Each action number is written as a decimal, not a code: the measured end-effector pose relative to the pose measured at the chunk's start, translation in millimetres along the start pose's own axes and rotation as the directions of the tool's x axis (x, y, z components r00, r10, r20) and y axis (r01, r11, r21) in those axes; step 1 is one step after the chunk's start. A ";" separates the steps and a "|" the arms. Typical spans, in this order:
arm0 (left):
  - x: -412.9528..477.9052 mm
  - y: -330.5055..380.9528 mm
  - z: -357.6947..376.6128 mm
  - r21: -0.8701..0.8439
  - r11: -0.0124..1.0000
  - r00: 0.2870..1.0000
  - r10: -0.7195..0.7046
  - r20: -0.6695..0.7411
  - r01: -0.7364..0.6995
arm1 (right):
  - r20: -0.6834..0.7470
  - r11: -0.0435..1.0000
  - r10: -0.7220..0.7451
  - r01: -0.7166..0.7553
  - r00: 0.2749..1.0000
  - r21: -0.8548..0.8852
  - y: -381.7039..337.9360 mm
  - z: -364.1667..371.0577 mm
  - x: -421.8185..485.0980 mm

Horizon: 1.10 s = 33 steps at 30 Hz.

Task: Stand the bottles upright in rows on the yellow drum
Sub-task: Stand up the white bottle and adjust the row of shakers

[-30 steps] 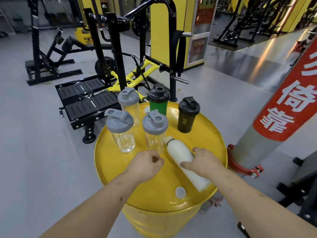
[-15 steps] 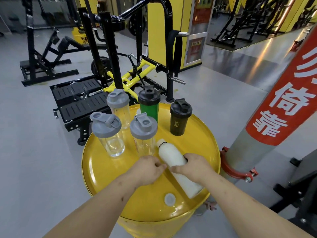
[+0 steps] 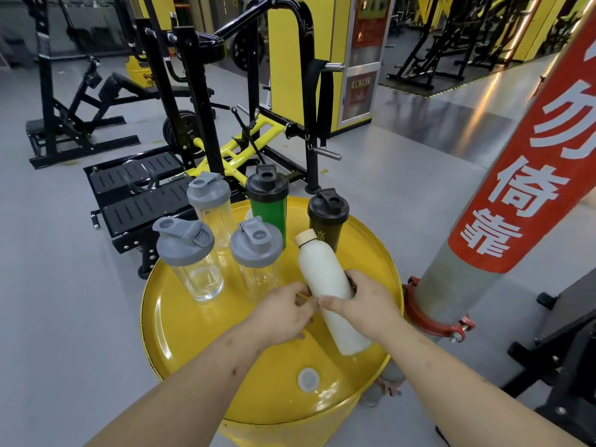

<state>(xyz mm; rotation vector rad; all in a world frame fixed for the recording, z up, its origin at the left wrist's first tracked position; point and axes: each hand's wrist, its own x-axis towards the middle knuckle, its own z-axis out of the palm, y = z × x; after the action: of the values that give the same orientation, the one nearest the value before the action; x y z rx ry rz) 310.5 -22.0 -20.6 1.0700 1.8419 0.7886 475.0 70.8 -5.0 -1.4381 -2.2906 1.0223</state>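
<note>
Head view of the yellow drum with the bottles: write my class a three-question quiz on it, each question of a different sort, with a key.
1. True or false: the white bottle already stands upright on the yellow drum.
2. Which hand wraps the white bottle's middle? A) left hand B) right hand C) neither
3. Fill in: the shaker with the black lid in the back row, between the clear shaker and the black shaker, has a ____ body.

Key:
1. False; it is tilted, cap pointing away, base near the drum's near side.
2. B; the left hand's fingertips only meet it at the side.
3. Green: the green shaker.
</note>
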 end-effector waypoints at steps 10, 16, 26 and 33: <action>1.6 7.4 -2.3 -0.062 0.983 0.982 0.169 -0.088 -0.174 | -0.107 0.961 -0.080 0.105 0.991 0.257 -1.8 -0.4 3.5; 1.6 -0.1 -4.0 -0.081 0.977 0.979 0.195 -0.057 -0.200 | -0.109 0.927 -0.099 0.132 0.989 0.350 -1.4 7.9 8.8; 10.7 -3.8 -3.1 -0.109 0.967 0.973 0.225 -0.045 -0.229 | -0.132 0.917 -0.092 0.135 0.987 0.374 0.1 13.1 21.1; 13.8 -7.6 -0.7 -0.106 0.969 0.974 0.218 -0.067 -0.224 | -0.120 0.914 -0.113 0.150 0.986 0.377 3.6 15.3 24.4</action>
<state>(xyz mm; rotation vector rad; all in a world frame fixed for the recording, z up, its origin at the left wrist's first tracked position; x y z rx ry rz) 303.3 -13.1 -31.4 1.2043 1.7193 1.0507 457.4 86.3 -22.2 -1.1304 -1.9480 1.2471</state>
